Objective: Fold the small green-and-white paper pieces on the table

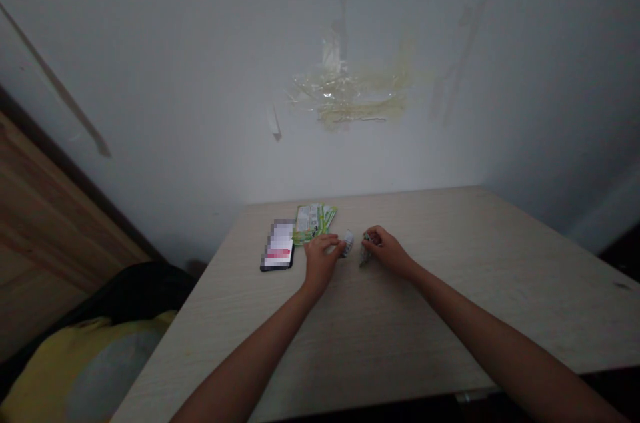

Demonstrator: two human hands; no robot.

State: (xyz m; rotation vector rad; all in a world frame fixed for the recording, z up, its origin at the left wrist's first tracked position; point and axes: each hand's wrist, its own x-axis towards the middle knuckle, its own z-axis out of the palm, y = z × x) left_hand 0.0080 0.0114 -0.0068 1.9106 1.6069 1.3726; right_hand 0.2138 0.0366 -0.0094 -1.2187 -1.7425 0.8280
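My left hand [323,256] pinches a small whitish printed piece [349,243], which looks like paper or wrapper, between thumb and fingers. A short gap to the right, my right hand [385,246] is closed on a small crumpled greenish-grey piece [365,258] whose kind I cannot make out; the fingers partly cover it. Just beyond my left hand lie green-and-white printed packets [313,220], flat on the table. Left of that hand rests a phone [279,246] with its screen lit.
The pale wood-grain table [450,323] reaches back to a grey wall [200,76] with peeling clear tape [350,93] on it. At the lower left, beside the table, are a yellow and grey soft item [85,363] and a wooden panel [45,210].
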